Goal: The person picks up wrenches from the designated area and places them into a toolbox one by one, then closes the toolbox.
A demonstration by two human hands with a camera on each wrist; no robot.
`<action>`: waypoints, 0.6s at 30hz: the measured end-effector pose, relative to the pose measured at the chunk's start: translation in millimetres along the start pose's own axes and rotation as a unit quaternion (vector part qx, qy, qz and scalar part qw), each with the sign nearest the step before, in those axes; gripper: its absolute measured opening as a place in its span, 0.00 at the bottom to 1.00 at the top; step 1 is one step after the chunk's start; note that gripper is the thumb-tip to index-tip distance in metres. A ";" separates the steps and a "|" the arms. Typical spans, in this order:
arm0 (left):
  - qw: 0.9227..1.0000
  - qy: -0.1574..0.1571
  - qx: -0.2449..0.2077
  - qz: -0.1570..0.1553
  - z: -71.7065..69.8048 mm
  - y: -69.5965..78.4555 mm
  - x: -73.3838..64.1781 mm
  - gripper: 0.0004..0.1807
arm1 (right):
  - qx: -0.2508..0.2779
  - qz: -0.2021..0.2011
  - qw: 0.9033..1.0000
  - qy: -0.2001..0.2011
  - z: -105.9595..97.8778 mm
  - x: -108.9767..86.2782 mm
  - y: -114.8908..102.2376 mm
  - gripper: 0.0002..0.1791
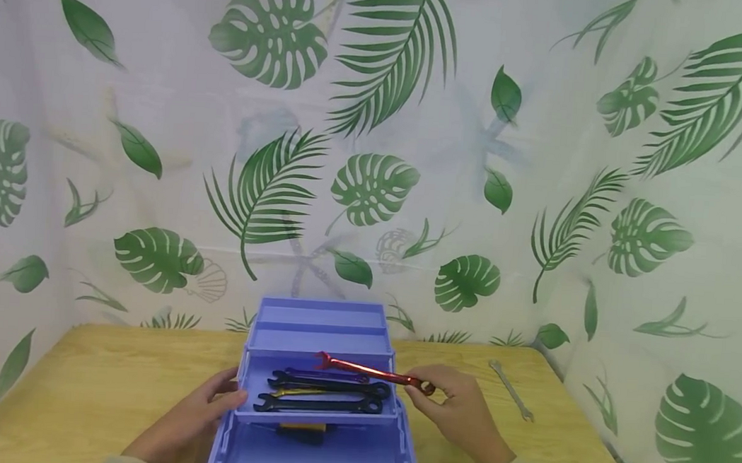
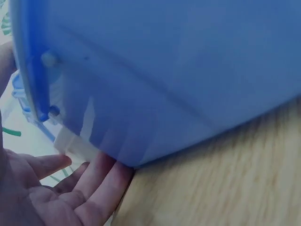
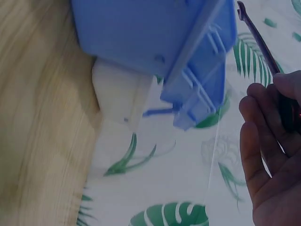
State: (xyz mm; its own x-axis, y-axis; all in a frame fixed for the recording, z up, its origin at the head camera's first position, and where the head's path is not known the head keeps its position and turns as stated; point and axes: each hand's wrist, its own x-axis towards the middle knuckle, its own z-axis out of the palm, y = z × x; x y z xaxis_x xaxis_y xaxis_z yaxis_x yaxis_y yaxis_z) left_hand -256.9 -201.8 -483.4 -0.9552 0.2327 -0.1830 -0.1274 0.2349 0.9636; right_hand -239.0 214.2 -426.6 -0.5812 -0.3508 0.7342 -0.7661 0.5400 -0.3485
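Observation:
My right hand (image 1: 458,410) pinches a shiny red combination wrench (image 1: 369,371) near its ring end, the open end pointing left over the tray of a blue toolbox (image 1: 306,461). In the right wrist view the wrench (image 3: 257,37) looks dark. Inside the raised tray (image 1: 247,402) lie two black wrenches, the nearer black wrench (image 1: 318,404) in front, with a yellow wrench (image 1: 310,392) between them and a purple wrench (image 1: 330,375) behind. My left hand (image 1: 197,408) rests at the toolbox's left side, thumb on the tray's edge; its fingers (image 2: 101,188) stretch along the outer wall.
On the wooden table (image 1: 555,455), a silver wrench (image 1: 511,390) lies to the right. A black and yellow tool (image 1: 301,431), partly hidden under the tray, sits in the toolbox's lower compartment. The open lid (image 1: 321,317) stands near the leaf-patterned backdrop (image 1: 407,262).

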 end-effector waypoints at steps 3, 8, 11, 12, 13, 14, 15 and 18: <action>1.000 0.006 0.011 0.008 1.7 -1.8 1.7 0.44 | 0.007 0.000 1.000 -0.029 12.8 5.5 -6.6 0.11; 1.000 0.004 -0.003 0.015 5.6 -2.8 5.2 0.43 | -0.035 -0.045 0.997 -0.050 27.8 13.7 -11.2 0.09; 1.000 0.004 0.005 0.004 4.3 -2.2 5.7 0.45 | -0.067 -0.071 0.994 -0.053 34.5 16.6 -12.3 0.09; 1.000 0.003 0.006 0.000 3.6 -2.2 5.8 0.46 | -0.076 -0.073 0.993 -0.057 35.9 17.5 -13.2 0.09; 1.000 0.004 0.013 -0.005 2.8 -2.1 5.7 0.47 | -0.083 -0.071 0.992 -0.063 36.8 18.6 -14.5 0.09; 1.000 0.007 0.017 -0.011 2.2 -1.6 5.4 0.48 | -0.089 -0.063 0.992 -0.071 37.5 19.5 -15.7 0.09; 1.000 0.010 0.019 -0.018 1.8 -1.4 5.2 0.49 | -0.092 -0.051 0.991 -0.082 37.9 20.5 -16.9 0.08; 1.000 0.007 0.011 -0.014 1.3 -2.2 4.5 0.48 | -0.091 -0.018 0.988 -0.120 37.5 24.5 -20.6 0.06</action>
State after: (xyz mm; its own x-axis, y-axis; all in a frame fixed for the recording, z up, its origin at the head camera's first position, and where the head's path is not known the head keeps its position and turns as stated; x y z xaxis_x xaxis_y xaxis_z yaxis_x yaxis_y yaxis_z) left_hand -260.6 -200.1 -486.6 -0.9547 0.2135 -0.2071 -0.1481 0.2626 0.9535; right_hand -247.7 165.8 -423.3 -0.6201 -0.5315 0.5770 -0.7379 0.6449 -0.1989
